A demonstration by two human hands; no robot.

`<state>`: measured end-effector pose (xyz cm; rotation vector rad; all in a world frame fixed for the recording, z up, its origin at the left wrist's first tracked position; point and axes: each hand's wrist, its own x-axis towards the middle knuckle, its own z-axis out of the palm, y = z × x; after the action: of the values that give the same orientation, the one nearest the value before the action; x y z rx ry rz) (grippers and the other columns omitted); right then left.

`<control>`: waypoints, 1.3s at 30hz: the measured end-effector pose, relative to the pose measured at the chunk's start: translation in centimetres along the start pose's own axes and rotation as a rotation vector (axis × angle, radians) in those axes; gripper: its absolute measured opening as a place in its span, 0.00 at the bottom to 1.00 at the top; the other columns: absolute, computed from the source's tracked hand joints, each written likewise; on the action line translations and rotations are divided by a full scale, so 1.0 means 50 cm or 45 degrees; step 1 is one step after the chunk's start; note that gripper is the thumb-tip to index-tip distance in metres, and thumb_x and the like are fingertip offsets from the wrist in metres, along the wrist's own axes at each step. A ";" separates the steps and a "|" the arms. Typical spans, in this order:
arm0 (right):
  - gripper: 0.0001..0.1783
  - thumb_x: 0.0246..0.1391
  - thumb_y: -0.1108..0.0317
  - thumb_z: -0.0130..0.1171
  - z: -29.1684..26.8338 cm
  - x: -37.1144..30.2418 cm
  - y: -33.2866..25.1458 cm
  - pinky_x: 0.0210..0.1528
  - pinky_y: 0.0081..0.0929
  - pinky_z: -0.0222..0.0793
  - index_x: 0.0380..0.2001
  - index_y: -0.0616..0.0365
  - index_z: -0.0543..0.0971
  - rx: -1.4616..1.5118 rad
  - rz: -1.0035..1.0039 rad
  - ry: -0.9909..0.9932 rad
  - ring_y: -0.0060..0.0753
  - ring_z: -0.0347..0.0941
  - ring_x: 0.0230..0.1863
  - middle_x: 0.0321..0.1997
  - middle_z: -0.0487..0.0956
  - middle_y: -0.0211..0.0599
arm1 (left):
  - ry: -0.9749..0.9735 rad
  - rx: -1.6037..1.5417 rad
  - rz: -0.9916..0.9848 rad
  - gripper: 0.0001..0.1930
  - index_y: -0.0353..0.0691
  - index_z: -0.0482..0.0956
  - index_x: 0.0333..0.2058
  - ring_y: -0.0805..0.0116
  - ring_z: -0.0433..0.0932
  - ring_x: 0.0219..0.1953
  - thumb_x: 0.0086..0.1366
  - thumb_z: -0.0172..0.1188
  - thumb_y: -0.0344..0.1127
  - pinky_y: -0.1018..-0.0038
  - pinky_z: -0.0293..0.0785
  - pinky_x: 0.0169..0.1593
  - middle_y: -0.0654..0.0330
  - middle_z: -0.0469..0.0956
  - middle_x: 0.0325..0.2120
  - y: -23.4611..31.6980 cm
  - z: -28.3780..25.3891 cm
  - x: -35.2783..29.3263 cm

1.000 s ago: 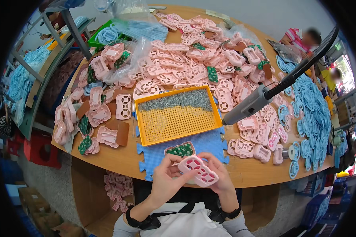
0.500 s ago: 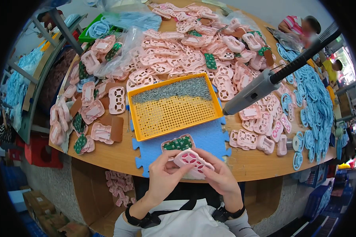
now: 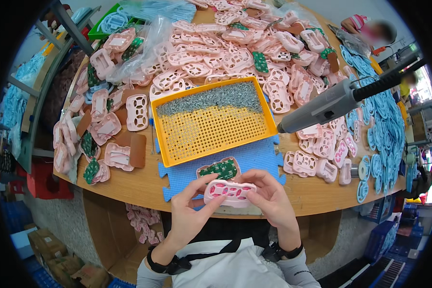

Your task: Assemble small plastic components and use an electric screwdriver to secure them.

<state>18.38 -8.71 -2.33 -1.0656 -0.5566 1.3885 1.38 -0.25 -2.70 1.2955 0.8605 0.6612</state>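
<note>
Between both hands I hold a pink plastic casing point(image 3: 231, 193) over the table's front edge, its cut-outs filled with darker pink pieces. My left hand point(image 3: 191, 211) pinches its left end, thumb on the near face. My right hand point(image 3: 273, 204) grips the right end in the same way. Just beyond the fingers, a pink half shell with a green circuit board point(image 3: 222, 169) lies on the blue foam mat point(image 3: 177, 178). Behind it a yellow tray point(image 3: 165, 150) with a perforated bed holds many small screws point(image 3: 215, 98) along its far side.
A grey electric screwdriver point(image 3: 324, 106) hangs at the tray's right. Pink shells point(image 3: 225, 62) are heaped at the back, with more left and right. Blue plastic parts point(image 3: 386, 129) cover the far right. A brown flap point(image 3: 138, 150) lies left. Another person point(image 3: 362, 29) sits at the back right.
The held casing has tipped from slanted to nearly level, its row of cut-outs now facing me. My hands have shifted slightly with it. The view has moved a little.
</note>
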 end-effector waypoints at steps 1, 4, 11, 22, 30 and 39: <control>0.18 0.56 0.77 0.53 -0.002 -0.002 0.007 0.58 0.27 0.62 0.50 0.67 0.67 -0.092 0.015 0.041 0.28 0.66 0.56 0.52 0.70 0.42 | 0.032 -0.065 -0.021 0.21 0.32 0.72 0.48 0.73 0.77 0.37 0.54 0.64 0.24 0.77 0.78 0.41 0.57 0.77 0.33 -0.003 0.000 -0.001; 0.18 0.53 0.76 0.56 0.007 -0.004 0.014 0.50 0.23 0.68 0.48 0.68 0.69 -0.130 -0.018 0.215 0.27 0.72 0.47 0.46 0.75 0.42 | 0.053 -0.151 -0.056 0.21 0.30 0.71 0.49 0.72 0.77 0.39 0.54 0.63 0.22 0.76 0.78 0.42 0.54 0.77 0.36 -0.012 -0.002 -0.001; 0.15 0.55 0.77 0.55 0.008 0.009 0.006 0.49 0.20 0.69 0.47 0.70 0.73 -0.244 -0.039 0.264 0.25 0.73 0.46 0.44 0.77 0.41 | -0.024 -0.258 -0.196 0.18 0.27 0.71 0.48 0.70 0.78 0.40 0.57 0.59 0.20 0.79 0.75 0.44 0.47 0.79 0.38 0.001 -0.019 0.005; 0.13 0.54 0.76 0.57 0.004 0.018 0.001 0.43 0.16 0.71 0.44 0.68 0.77 -0.274 -0.012 0.338 0.19 0.74 0.39 0.38 0.79 0.37 | -0.090 -0.453 -0.283 0.17 0.28 0.73 0.47 0.73 0.75 0.42 0.59 0.60 0.23 0.80 0.73 0.46 0.53 0.77 0.40 -0.010 -0.029 0.012; 0.16 0.51 0.77 0.59 0.005 0.031 -0.030 0.41 0.16 0.72 0.44 0.69 0.75 -0.383 0.145 0.328 0.21 0.75 0.39 0.38 0.79 0.41 | 0.004 -0.194 -0.150 0.18 0.28 0.75 0.46 0.73 0.77 0.38 0.55 0.62 0.20 0.78 0.76 0.41 0.53 0.78 0.37 -0.009 -0.035 0.014; 0.17 0.49 0.79 0.61 -0.008 0.053 -0.024 0.42 0.18 0.73 0.44 0.68 0.74 -0.357 0.033 0.334 0.24 0.77 0.39 0.37 0.80 0.44 | 0.100 -0.256 -0.187 0.14 0.26 0.75 0.43 0.69 0.80 0.36 0.56 0.60 0.19 0.78 0.76 0.42 0.51 0.80 0.35 -0.014 -0.030 0.016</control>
<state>19.75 -6.14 -2.20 -1.4609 -0.5553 1.1900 0.49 1.11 -3.58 1.0221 0.9193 0.6673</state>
